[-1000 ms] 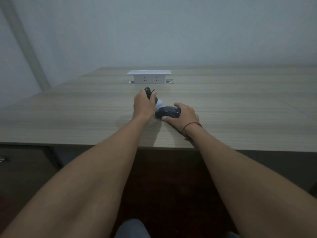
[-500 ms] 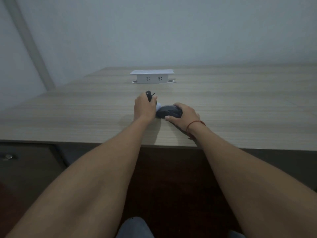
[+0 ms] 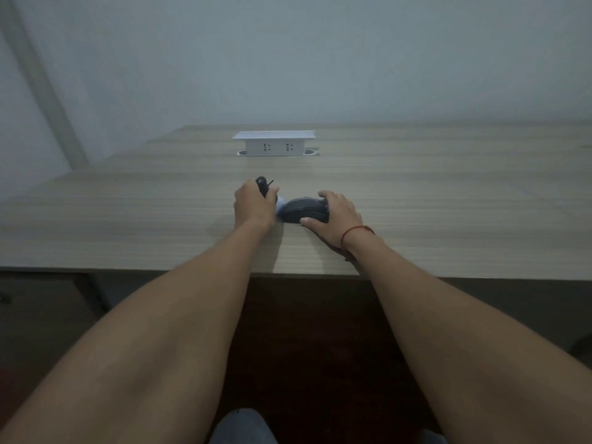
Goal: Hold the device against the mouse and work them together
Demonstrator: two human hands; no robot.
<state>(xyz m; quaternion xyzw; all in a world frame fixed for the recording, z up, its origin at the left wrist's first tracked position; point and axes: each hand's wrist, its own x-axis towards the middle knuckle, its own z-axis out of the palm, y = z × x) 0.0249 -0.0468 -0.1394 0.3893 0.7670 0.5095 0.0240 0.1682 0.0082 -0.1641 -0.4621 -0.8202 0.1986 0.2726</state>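
My right hand (image 3: 336, 216) grips a dark computer mouse (image 3: 304, 210) that lies on the wooden table (image 3: 448, 200), thumb on its near side and fingers over its far end. My left hand (image 3: 254, 205) is curled round a small black object (image 3: 262, 184) whose top sticks out above the fist. A small white piece (image 3: 280, 206) shows between the two hands, touching the mouse; what it is I cannot make out. A red string circles my right wrist.
A white pop-up power socket box (image 3: 275, 143) stands at the back middle of the table. The table's near edge (image 3: 128, 269) runs across below my forearms. A grey wall rises behind, and a slanted post stands at the far left.
Both hands hold the same things as before. The view has shifted slightly, and my right hand's fingers sit a little further over the mouse.
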